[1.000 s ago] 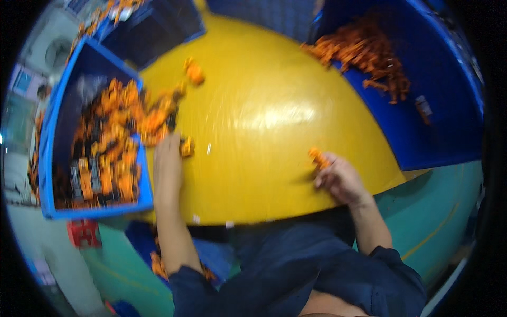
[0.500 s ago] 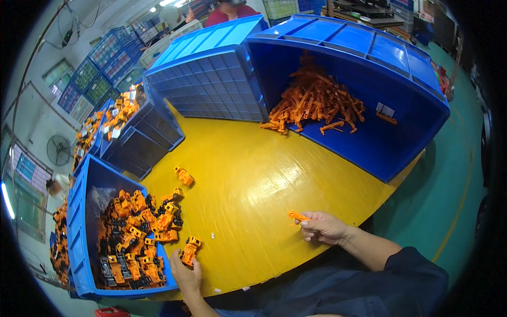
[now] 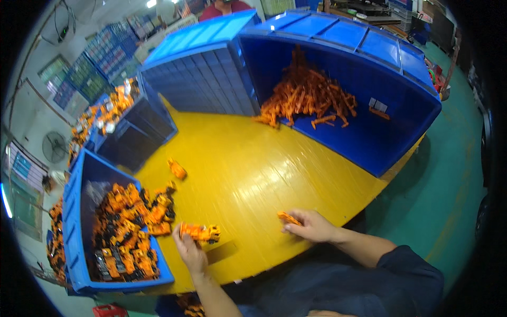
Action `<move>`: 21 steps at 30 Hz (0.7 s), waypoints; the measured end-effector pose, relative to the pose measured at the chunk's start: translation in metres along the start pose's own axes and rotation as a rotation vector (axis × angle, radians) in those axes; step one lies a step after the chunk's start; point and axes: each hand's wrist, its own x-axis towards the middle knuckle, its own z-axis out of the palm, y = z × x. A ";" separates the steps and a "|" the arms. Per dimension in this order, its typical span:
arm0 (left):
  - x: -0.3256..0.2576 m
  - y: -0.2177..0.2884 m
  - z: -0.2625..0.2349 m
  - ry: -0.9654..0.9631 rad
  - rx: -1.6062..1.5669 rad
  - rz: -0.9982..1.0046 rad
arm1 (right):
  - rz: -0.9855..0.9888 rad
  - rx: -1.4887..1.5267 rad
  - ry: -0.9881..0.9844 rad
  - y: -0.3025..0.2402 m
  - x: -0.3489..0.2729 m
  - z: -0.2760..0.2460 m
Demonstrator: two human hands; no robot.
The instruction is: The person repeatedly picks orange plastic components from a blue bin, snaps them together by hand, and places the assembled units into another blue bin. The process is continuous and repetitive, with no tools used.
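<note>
Gripped in my left hand [image 3: 191, 255] is an orange toy truck [image 3: 202, 233] with black wheels, raised a little over the yellow tabletop [image 3: 248, 169] and lying sideways. My right hand [image 3: 312, 227] pinches a small orange plastic part [image 3: 287, 218] between thumb and fingers, a short way to the right of the truck. Its exact shape is blurred and partly covered by the fingers. Left of my left hand, a tipped blue bin [image 3: 79, 222] holds many similar orange and black toy trucks [image 3: 127, 211], some spilling onto the table.
One orange toy truck [image 3: 177, 169] lies alone on the table. A large blue bin on its side [image 3: 391, 142] holds a heap of slim orange parts [image 3: 311, 95]. Further bins [image 3: 200, 79] line the back edge. Another person [image 3: 224, 8] is beyond them.
My left hand has lifted the toy truck off the table, turned it sideways and carried it right. My right hand has moved slightly left with the orange part.
</note>
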 end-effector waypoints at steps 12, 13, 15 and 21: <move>-0.064 -0.043 0.108 -0.065 -0.718 -0.526 | -0.105 -0.386 -0.017 -0.018 0.032 0.038; -0.063 -0.041 0.108 -0.066 -0.709 -0.530 | -0.116 -0.454 -0.007 -0.017 0.031 0.037; -0.063 -0.038 0.109 -0.070 -0.714 -0.547 | -0.276 -0.446 0.024 -0.014 0.030 0.037; -0.065 -0.029 0.117 -0.043 -0.661 -0.570 | -0.666 -0.688 0.030 -0.016 0.040 0.036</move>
